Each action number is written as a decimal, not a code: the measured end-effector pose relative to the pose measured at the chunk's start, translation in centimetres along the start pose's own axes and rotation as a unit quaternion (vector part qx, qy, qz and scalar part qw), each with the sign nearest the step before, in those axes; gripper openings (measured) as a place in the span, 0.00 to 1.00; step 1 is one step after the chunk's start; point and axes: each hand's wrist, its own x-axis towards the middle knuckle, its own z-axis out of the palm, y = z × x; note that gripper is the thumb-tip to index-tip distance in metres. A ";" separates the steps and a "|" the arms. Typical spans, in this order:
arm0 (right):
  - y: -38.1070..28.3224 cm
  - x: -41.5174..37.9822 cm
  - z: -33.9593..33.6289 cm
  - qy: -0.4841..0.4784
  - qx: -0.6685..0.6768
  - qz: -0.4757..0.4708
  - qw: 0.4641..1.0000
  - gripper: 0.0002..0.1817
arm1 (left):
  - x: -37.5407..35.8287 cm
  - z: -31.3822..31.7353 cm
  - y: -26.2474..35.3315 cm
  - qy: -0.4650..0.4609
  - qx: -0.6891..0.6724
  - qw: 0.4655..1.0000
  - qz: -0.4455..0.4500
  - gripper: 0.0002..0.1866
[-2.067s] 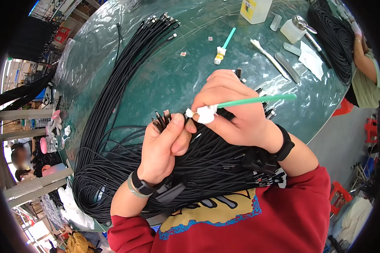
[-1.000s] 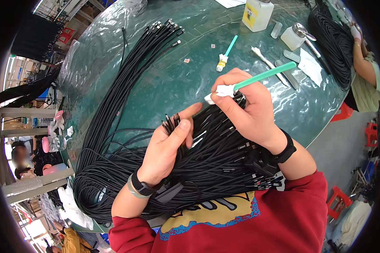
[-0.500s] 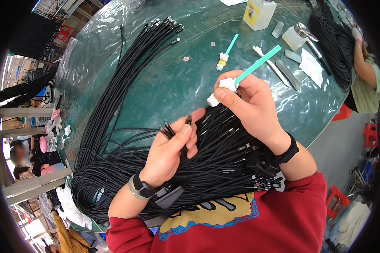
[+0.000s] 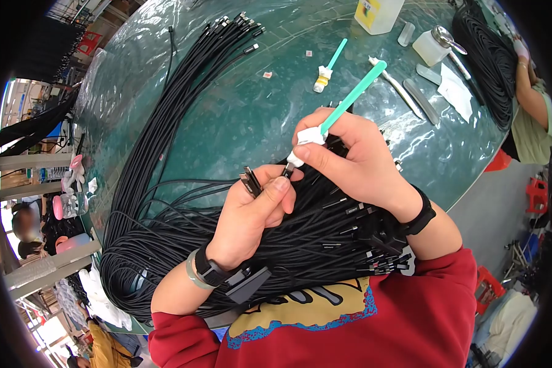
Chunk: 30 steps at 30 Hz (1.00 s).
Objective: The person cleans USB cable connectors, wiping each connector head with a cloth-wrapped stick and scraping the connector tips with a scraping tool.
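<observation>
My left hand (image 4: 254,208) is closed around several black cable connectors (image 4: 250,182); one connector (image 4: 288,170) is pinched between thumb and finger, its end pointing up. My right hand (image 4: 346,156) grips a green stick (image 4: 356,95) with white cloth (image 4: 311,136) wrapped on its lower end. The white wrapped tip (image 4: 295,159) touches or nearly touches the pinched connector. Below both hands lies a large bundle of black cables (image 4: 165,245), with many metal-ended connectors (image 4: 374,264) on the right. More cable ends (image 4: 236,27) fan out at the upper left.
A second cloth-wrapped green stick (image 4: 322,78) lies on the green table (image 4: 239,110). Farther right are a plastic bottle (image 4: 377,15), a pump-top bottle (image 4: 431,48), a white cloth (image 4: 454,92) and slim tools (image 4: 420,101). Another person's arm (image 4: 529,92) is by a black cable coil (image 4: 484,61).
My right hand has moved down and left, bringing the wrapped tip to the connector in my left hand. The left hand's pinched connector now points up toward it.
</observation>
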 end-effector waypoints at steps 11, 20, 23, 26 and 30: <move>0.6 0.3 -0.1 -0.027 -0.104 -0.134 0.985 0.04 | 0.1 0.2 -0.4 0.023 0.018 1.000 0.003 0.11; 0.7 0.4 -0.5 -0.042 -0.132 -0.149 0.979 0.05 | 0.0 0.1 -0.3 0.022 0.011 1.000 0.010 0.11; 0.9 0.5 -0.2 -0.035 -0.152 -0.170 0.973 0.05 | -0.1 0.3 -0.4 0.029 0.027 0.999 0.022 0.10; 1.3 0.5 0.3 0.004 -0.143 -0.202 0.969 0.06 | -0.1 0.2 -0.5 0.026 0.023 0.999 0.021 0.10; 1.0 0.6 -0.2 0.024 -0.181 -0.207 0.961 0.06 | -0.2 0.3 -0.5 0.029 0.027 0.999 0.026 0.10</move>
